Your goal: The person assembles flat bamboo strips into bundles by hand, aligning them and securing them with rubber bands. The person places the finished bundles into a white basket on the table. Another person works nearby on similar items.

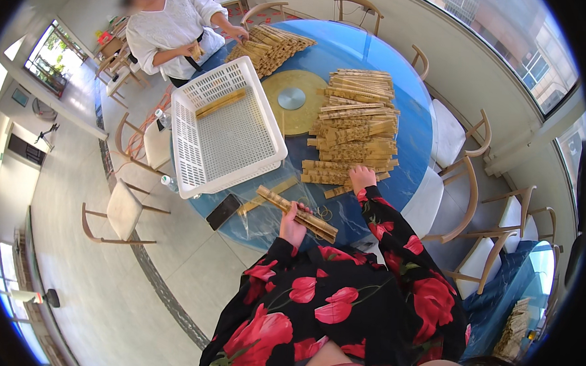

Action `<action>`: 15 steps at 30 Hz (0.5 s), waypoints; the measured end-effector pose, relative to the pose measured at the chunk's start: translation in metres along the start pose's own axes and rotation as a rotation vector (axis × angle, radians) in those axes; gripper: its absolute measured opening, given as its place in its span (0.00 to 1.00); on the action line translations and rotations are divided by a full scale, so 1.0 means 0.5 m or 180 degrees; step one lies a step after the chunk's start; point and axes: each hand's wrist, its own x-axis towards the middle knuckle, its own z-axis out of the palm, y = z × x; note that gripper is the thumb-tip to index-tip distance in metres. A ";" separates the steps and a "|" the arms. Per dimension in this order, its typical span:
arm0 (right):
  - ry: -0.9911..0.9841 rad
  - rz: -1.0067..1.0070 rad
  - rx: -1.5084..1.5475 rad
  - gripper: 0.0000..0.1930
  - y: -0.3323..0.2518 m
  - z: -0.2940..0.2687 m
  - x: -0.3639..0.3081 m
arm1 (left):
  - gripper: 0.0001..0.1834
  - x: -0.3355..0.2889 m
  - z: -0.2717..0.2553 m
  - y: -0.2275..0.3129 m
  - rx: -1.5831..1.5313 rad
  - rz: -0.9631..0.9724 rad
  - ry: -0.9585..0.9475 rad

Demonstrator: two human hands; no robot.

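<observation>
A bundle of long, flat brown packets (298, 213) with dark print is in my left hand (293, 227), whose fingers are wrapped round its middle. My right hand (363, 179) is at the near end of a large heap of the same packets (355, 130), its fingers curled over the nearest ones. Thin yellowish loops like rubber bands (324, 214) show beside the held bundle. One flat brown strip (269, 195) lies on the blue table to the left of it. A white slatted plastic crate (278, 152) stands left of the heap, with a few packets (221, 104) inside.
Across the round blue table (416, 116), a person in white (175, 28) handles another heap of packets (270, 49). A gold turntable (303, 120) sits mid-table. A dark phone (224, 211) lies at the left edge, and bottles (169, 182) stand near the crate. Chairs (125, 207) surround the table.
</observation>
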 end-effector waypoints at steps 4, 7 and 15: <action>0.0071 -0.0052 0.0040 0.05 0.003 0.001 -0.004 | 0.06 0.006 -0.014 0.001 -0.0073 0.0036 0.0098; 0.0358 -0.0160 0.0011 0.04 0.007 0.003 -0.011 | 0.06 0.006 -0.021 0.003 -0.0077 0.0063 0.0088; 0.0414 -0.0211 0.0324 0.05 -0.003 -0.036 -0.032 | 0.05 0.002 -0.027 0.003 -0.0124 0.0053 0.0012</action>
